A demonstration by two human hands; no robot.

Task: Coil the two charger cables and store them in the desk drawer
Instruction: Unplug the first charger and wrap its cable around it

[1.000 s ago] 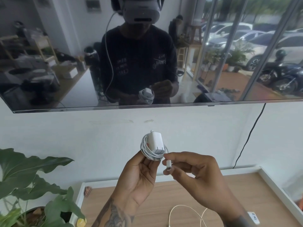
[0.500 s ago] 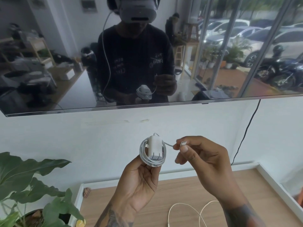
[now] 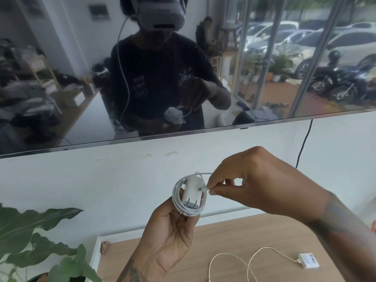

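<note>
We are holding the coiled white charger cable with its white plug adapter [image 3: 190,195] up in front of the wall, above the light wooden bench [image 3: 230,241]. Our left hand [image 3: 168,237] is gripping the bundle from below, fingers curled round the bottom of the coil, with the adapter standing upright inside the loops and its prongs pointing down. Our right hand [image 3: 262,180] is coming in from the right and pinching the cable's free connector end [image 3: 204,188] between thumb and forefinger, just beside the right edge of the adapter. That end is lying roughly level, pointing left toward the coil, so we judge the coming move to be a short tuck leftward under or through the loops, and the right hand is the nearer one for it. The second white charger cable with its flat white adapter block [image 3: 308,260] is lying uncoiled on the bench below and to the right, well apart from both hands. We are seeing no desk drawer, so nothing is stored yet. A green leafy plant [image 3: 32,231] is standing at the left.
</note>
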